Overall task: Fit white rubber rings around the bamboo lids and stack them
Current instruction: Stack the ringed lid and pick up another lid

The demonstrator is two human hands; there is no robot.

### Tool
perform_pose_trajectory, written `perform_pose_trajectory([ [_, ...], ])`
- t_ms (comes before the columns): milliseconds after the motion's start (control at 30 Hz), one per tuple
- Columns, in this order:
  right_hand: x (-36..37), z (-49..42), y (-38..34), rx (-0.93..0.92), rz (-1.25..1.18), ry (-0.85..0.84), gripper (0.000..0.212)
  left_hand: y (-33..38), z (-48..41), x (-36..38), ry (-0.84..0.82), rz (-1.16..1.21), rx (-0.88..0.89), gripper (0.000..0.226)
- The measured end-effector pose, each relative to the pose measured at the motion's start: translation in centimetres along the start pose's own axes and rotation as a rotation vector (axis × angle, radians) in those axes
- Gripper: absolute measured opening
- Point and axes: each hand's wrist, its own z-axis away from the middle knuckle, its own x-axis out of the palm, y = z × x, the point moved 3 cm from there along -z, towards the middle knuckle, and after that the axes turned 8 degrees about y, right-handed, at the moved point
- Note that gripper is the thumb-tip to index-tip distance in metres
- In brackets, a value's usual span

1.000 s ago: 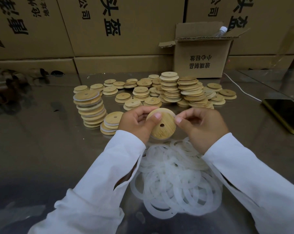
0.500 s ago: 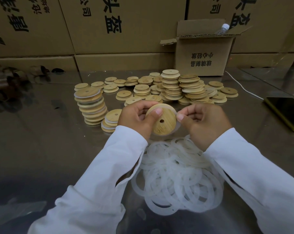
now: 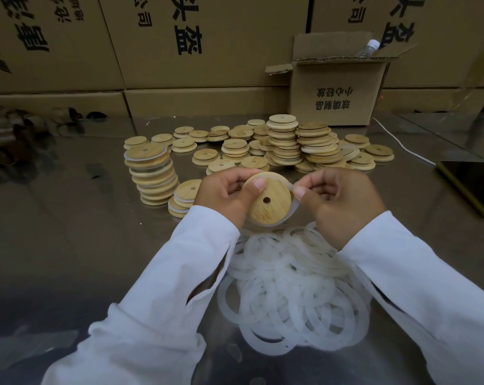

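**A:** what's on ur feed rn? where's the lid?

**B:** I've only got the head cam. One bamboo lid (image 3: 274,211) is up off the table (image 3: 68,245), right btwn the two hands, tilted w/ its flat face and small hole toward me. Left hand (image 3: 224,193) grips it by the left edge, thumb pressed on the face, other fingers curled behind. Right hand (image 3: 338,201) is closed in a pinch on the white ring (image 3: 294,211) at the lid's right edge, thumb + forefinger.

**A:** ring on or off?

**B:** Partway afaict. It hugs the top rim but hangs loose off the lower right. Can't tell what it does behind the lid.

**A:** and the rest?

**B:** Pile of loose rings (image 3: 290,287) lies on the table just under the hands, btwn the white sleeves (image 3: 165,301). Tall stack of ringed lids (image 3: 152,173) stands to the left, leaning a bit, w/ a short stack (image 3: 183,195) just beside it, near the left hand. Bare lids (image 3: 288,145) are heaped and scattered farther back, in front of a small open carton (image 3: 338,93). Phone (image 3: 474,184) lies far right, well apart.
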Motion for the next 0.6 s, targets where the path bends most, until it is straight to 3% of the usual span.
perform_pose_trajectory([
  [400, -0.6, -0.3, 0.9, 0.210, -0.212, -0.020, 0.018, -0.7, 0.1, 0.2, -0.006, 0.039, -0.080, 0.015],
  [500, -0.8, -0.5, 1.2, 0.226, -0.206, 0.007, 0.017, -0.7, -0.2, -0.3, 0.101, 0.025, -0.084, 0.015],
  [600, -0.7, -0.4, 1.4, 0.231, -0.195, 0.014, 0.017, -1.2, -0.6, -1.6, 0.335, 0.044, -0.183, 0.015],
])
